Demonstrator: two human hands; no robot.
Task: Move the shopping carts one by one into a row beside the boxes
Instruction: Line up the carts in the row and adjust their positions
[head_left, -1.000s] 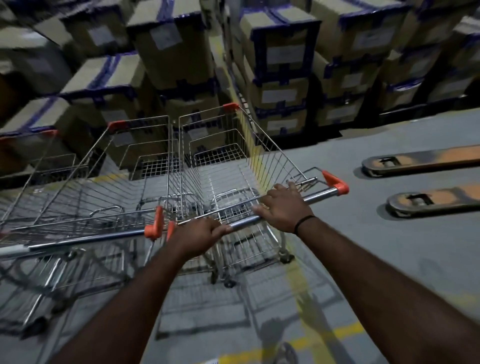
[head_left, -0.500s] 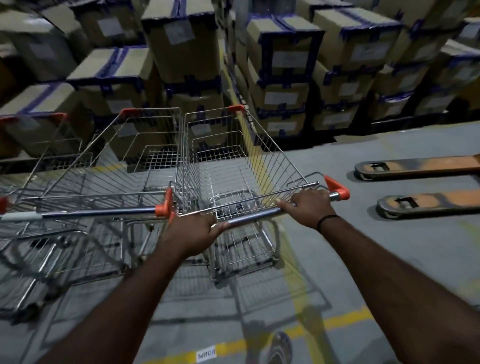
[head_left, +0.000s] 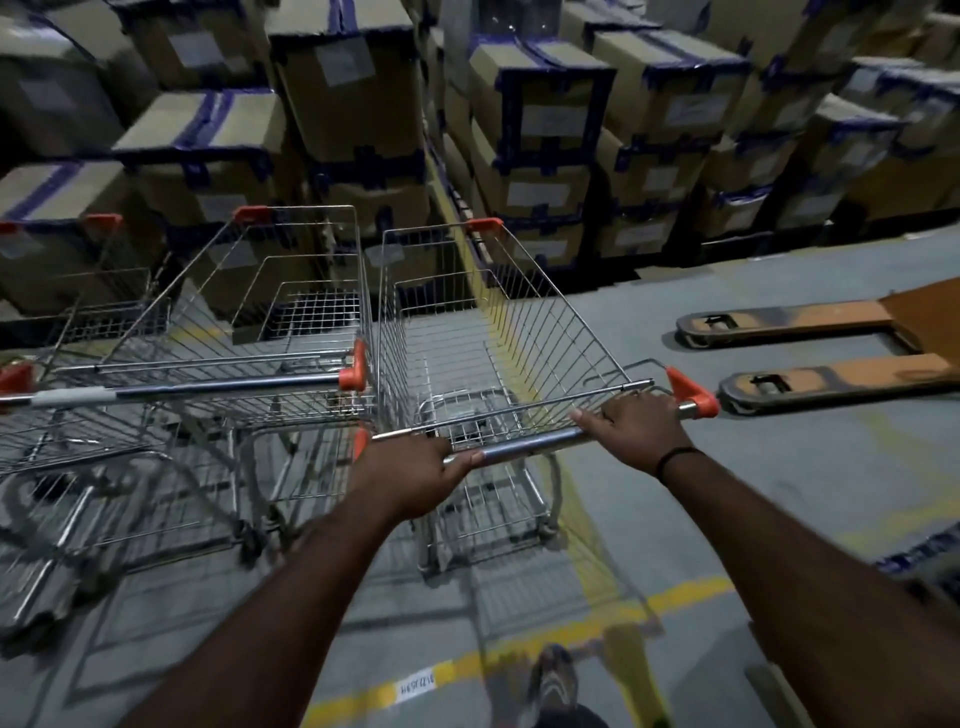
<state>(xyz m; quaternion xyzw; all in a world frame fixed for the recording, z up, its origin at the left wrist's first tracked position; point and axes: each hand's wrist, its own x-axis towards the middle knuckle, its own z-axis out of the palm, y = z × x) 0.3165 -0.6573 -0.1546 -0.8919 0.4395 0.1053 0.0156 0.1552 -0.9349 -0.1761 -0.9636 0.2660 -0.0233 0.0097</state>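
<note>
Both hands' fingers (head_left: 589, 415) wrapped round cart handle (head_left: 530, 446), neighbouring cart (head_left: 260, 332) alongside, boxes (head_left: 540, 130) ahead

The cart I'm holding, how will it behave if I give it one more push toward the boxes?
The cart looks empty, so probably light and easy to shove. It stands on small wheels on smooth floor, so it would likely keep rolling after release. Both hands, left and right, grip the handle, which should steer it; pushed unevenly, it may swing into the neighbouring cart.
</note>
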